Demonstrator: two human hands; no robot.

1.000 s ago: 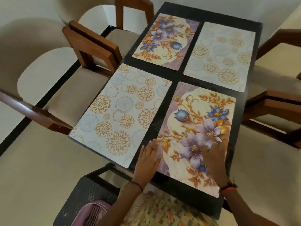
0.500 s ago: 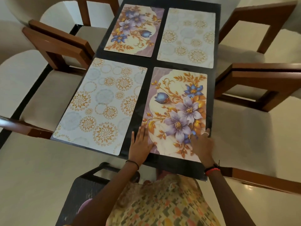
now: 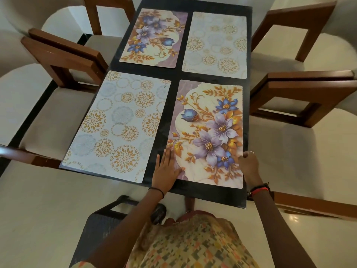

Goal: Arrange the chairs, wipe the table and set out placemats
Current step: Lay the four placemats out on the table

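Four placemats lie in a two-by-two grid on the black table (image 3: pixel 174 74). The near right floral placemat (image 3: pixel 210 122) is under both hands. My left hand (image 3: pixel 167 171) presses flat on its near left corner, fingers straight. At the mat's right edge my right hand (image 3: pixel 250 167) has its thumb on the mat and its fingers curled down over the edge. A circle-patterned placemat (image 3: pixel 119 124) lies near left, a second floral placemat (image 3: pixel 154 35) far left and a second circle-patterned placemat (image 3: pixel 216 45) far right.
Wooden chairs with pale seats are pushed up to both long sides: two on the left (image 3: pixel 61 59) and two on the right (image 3: pixel 309 88). A dark woven stool (image 3: pixel 100 227) stands at my left knee, at the table's near end.
My view has swung to look squarely down the table. My right hand slid from the flowers to the mat's right edge. My left hand stayed at the near left corner.
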